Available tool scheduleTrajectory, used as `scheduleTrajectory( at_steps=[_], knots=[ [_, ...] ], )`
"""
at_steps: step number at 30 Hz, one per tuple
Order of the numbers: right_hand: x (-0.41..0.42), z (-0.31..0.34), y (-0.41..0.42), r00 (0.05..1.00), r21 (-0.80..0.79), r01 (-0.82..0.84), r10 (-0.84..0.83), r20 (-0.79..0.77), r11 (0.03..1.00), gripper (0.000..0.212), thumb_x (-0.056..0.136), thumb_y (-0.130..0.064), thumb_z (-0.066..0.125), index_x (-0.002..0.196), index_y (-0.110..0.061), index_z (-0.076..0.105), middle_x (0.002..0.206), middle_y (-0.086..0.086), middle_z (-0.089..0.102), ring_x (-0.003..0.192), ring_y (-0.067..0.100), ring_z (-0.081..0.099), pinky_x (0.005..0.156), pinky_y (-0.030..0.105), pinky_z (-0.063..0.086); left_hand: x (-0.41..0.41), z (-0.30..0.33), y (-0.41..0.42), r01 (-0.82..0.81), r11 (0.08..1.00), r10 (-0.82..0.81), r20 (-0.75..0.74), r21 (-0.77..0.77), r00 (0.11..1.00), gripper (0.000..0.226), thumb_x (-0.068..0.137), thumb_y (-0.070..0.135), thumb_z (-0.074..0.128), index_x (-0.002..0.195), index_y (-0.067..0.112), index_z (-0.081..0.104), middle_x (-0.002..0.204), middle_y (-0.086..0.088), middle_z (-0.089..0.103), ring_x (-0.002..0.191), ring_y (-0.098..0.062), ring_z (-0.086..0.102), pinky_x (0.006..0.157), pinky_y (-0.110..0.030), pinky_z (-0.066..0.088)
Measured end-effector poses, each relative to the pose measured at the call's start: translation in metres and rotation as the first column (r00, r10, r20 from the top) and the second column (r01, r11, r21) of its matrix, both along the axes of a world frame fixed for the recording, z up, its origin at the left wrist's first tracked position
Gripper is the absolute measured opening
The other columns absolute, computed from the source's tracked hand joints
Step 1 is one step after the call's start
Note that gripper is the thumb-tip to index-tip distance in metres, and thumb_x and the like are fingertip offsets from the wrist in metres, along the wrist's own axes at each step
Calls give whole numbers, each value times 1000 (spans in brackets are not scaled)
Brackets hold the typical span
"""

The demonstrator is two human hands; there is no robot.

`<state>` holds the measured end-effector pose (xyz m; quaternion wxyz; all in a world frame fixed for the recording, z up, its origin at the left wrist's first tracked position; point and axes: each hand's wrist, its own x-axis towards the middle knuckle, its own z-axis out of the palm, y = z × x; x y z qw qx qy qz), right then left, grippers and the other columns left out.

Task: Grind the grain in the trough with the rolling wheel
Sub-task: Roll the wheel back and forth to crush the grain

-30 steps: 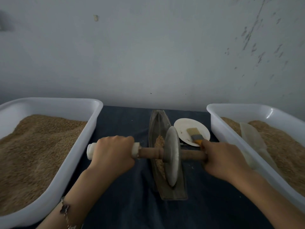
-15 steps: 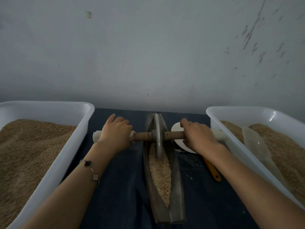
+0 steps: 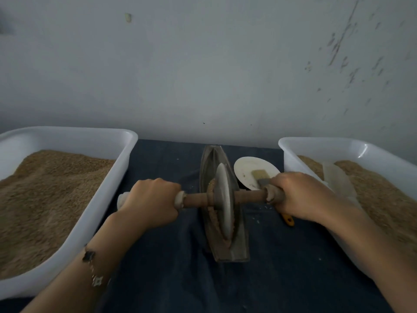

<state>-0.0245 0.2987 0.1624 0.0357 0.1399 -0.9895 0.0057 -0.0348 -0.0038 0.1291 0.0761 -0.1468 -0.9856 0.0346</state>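
No text, label, brand, number or sign can be read anywhere in the view.

Counting the things on the bench

There are two white tubs, a left tub (image 3: pixel 67 141) and a right tub (image 3: pixel 316 145), and both have brown grain in them. There is one metal trough (image 3: pixel 222 253) in the middle, with one rolling wheel (image 3: pixel 223 197) in it. There are two hands, a left hand (image 3: pixel 149 204) and a right hand (image 3: pixel 300 195). There is one white plate (image 3: pixel 246 168), one brush (image 3: pixel 261 175) on it, one clear scoop (image 3: pixel 336 179), and one bracelet (image 3: pixel 92 267).
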Motion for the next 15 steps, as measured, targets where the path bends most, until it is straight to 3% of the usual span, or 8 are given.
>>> scheduleTrajectory(
  at_steps=[2, 5, 9, 15],
  knots=[
    [13, 3, 4, 999, -3, -29, 29, -31, 1000, 24, 63, -27, 61, 63, -45, 45, 65, -10, 51, 63, 4, 49, 48, 24, 37, 12, 3, -2, 11, 1000, -12, -37, -26, 999, 12, 80, 42, 51, 78, 34, 43, 64, 13, 44, 64, -8, 47, 49, -23, 24],
    [18, -1, 4, 998, 55, -7, 11, -67, 998, 39, 63, -30, 57, 78, -59, 36, 62, -18, 45, 55, -1, 41, 45, 17, 21, 15, 4, -1, 17, 999, -20, -77, -38, 997, 16, 79, 41, 50, 73, 33, 37, 63, 13, 43, 61, -8, 45, 48, -22, 22],
    [-5, -24, -3, 986, 166, 99, -74, -150, 981, 25, 75, -37, 55, 98, -44, 46, 64, -15, 45, 55, 4, 42, 45, 22, 23, -1, -4, 2, -21, 999, 21, 3, 30, 1000, 15, 77, 37, 51, 68, 33, 40, 66, 12, 51, 60, -4, 48, 50, -22, 26],
    [-64, -35, -13, 972, 186, 146, -107, -207, 972, 17, 70, -38, 54, 74, -32, 38, 59, -9, 37, 55, 12, 40, 44, 26, 21, -46, -18, 1, -99, 984, 93, 48, 150, 994, 12, 74, 34, 53, 66, 29, 48, 66, 10, 55, 58, -8, 51, 50, -25, 32]
  ],
)
